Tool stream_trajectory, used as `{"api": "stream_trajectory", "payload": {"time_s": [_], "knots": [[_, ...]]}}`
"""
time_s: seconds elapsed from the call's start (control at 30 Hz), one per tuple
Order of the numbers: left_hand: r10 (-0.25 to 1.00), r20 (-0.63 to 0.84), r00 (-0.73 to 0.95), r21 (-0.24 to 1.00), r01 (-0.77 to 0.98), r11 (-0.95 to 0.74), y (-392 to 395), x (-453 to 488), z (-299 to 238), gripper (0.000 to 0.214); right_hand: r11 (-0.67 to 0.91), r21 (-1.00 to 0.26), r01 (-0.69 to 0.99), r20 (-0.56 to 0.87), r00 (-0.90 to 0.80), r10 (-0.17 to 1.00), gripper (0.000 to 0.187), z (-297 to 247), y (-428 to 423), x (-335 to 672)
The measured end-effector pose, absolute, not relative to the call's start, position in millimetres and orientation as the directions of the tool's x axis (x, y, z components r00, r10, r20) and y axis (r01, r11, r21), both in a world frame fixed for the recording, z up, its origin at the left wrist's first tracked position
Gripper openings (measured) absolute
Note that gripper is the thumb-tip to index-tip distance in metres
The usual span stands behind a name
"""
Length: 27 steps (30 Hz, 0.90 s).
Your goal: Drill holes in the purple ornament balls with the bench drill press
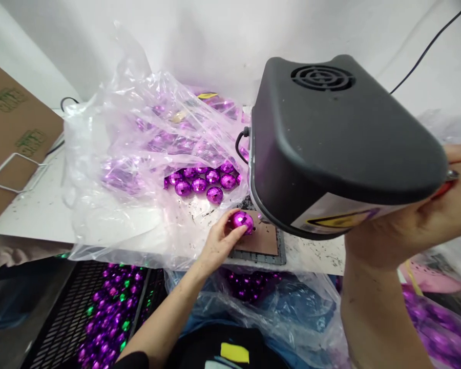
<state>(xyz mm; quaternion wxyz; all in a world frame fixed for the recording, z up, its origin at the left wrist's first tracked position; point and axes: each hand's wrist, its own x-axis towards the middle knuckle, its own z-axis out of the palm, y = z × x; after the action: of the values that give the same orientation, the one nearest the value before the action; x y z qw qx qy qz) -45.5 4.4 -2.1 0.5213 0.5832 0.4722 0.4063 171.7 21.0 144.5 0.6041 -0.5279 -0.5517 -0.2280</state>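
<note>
My left hand (pixel 218 243) grips a shiny purple faceted ball ornament (pixel 242 221) between thumb and fingers. The ball is just above a brown board (pixel 263 241), which lies on a dark grey plate. A large black machine housing (pixel 346 138), with a round vent and a yellow warning label, hangs over the right of the bench and covers what is beneath it. My right hand (pixel 411 225) is closed at the housing's right side, where a bit of red shows beside it. The housing hides its fingers and most of what they hold.
Several purple balls (pixel 198 185) spill from a clear plastic bag (pixel 138 113) on the white bench (pixel 38 210). A cardboard box (pixel 15 123) stands left. Below are a black crate (pixel 67 302) of purple and green balls, and a plastic-lined container (pixel 299 302). A cable (pixel 426 51) crosses the wall.
</note>
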Motion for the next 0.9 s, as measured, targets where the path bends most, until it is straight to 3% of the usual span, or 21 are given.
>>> {"api": "stream_trajectory", "payload": {"time_s": [0.2, 0.4, 0.53, 0.73, 0.9], "knots": [[0.96, 0.172, 0.222, 0.867, 0.428, -0.255, 2.9, -17.2, -16.2, 0.034, 0.359, -0.379, 0.853, 0.906, 0.264, 0.331, 0.041, 148.3, 18.8, 171.9], [0.921, 0.309, 0.236, 0.764, 0.515, -0.388, -2.5, -11.2, -26.1, 0.041, 0.324, -0.383, 0.865, 0.901, 0.272, 0.339, 0.047, 148.5, 18.7, 171.4], [0.915, 0.287, 0.282, 0.732, 0.551, -0.4, -2.4, -8.2, -36.0, 0.044, 0.34, -0.377, 0.861, 0.905, 0.265, 0.333, 0.047, 147.4, 19.2, 172.8], [0.896, 0.226, 0.382, 0.811, 0.437, -0.39, 3.1, -8.1, -40.5, 0.042, 0.353, -0.379, 0.855, 0.9, 0.252, 0.354, 0.047, 149.2, 18.7, 174.3], [0.892, 0.172, 0.417, 0.811, 0.453, -0.369, 3.7, -9.2, -33.3, 0.038, 0.429, -0.351, 0.832, 0.92, 0.222, 0.322, 0.036, 145.5, 13.6, 173.8]]}}
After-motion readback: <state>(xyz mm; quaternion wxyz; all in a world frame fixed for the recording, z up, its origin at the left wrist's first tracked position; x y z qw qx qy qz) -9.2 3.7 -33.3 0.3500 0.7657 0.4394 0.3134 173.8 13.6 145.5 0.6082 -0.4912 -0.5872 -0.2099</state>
